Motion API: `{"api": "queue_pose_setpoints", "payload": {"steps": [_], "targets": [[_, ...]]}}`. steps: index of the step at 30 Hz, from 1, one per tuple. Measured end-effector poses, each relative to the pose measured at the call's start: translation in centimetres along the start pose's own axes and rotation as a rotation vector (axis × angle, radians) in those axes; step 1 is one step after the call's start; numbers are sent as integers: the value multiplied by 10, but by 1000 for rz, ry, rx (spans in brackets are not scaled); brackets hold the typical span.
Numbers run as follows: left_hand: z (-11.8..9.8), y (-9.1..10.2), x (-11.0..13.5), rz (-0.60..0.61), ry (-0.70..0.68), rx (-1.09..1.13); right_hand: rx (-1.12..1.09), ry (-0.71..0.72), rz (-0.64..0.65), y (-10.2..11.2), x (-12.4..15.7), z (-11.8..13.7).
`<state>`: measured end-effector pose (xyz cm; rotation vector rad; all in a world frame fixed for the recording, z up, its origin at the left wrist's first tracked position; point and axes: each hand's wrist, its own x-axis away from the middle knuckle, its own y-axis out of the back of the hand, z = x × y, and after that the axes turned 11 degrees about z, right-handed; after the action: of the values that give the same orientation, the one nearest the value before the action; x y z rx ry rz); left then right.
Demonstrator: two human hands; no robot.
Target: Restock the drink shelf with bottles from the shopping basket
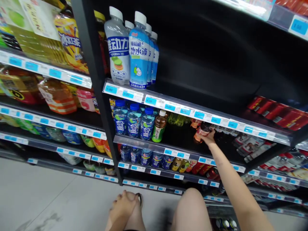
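Observation:
My right hand (209, 137) reaches into the middle shelf, its fingers closed around a drink bottle (201, 132) with dark liquid and an orange-pink label. The bottle tilts slightly near the shelf's front. To its left stands a green-labelled tea bottle (158, 126) with a white cap, beside several blue-capped drink bottles (133, 121). Behind the held bottle, partly hidden, are other bottles with orange labels (194, 123). Down at the bottom, my left hand (123, 205) lies over my bent left knee with nothing visible in it.
Above, blue-labelled bottles (139, 54) stand at the left of the upper shelf (192, 86), with red boxes (276, 110) at its right. A black upright (96, 73) divides this rack from the left one. Cans and small bottles (157, 159) line a lower shelf. Grey floor (48, 192) lies below.

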<state>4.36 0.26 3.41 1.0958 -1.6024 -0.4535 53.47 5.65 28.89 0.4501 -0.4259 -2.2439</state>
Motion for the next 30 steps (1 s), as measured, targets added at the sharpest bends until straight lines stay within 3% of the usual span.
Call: {"api": "queue_pose_setpoints", "payload": {"steps": [2, 5, 14, 18, 20, 22, 24, 25, 27, 30], "targets": [[-1, 0, -1, 1, 0, -2, 74, -81, -77, -20, 8, -16], [-7, -1, 0, -10, -16, -2, 145, -139, -95, -35, 6, -27], [-21, -5, 2, -25, -30, -26, 189, -201, -5, -40, -38, -13], [-16, -6, 3, -31, -19, -38, 139, -155, 74, -39, -20, -7], [-12, -3, 4, -22, -10, -37, 113, -93, 105, -31, 14, -8], [-7, 2, 5, -8, -9, -23, 121, 17, 95, -16, 66, -20], [0, 8, 4, 2, -13, 2, 296, 316, -28, 7, 131, -52], [4, 11, 3, 7, -13, 13, 387, 376, -118, 19, 165, -75], [15, 17, -1, 15, -18, 30, 512, 346, -280, 43, 232, -135], [30, 25, -10, 20, -79, 60, 690, 38, -245, 66, 330, -230]]}}
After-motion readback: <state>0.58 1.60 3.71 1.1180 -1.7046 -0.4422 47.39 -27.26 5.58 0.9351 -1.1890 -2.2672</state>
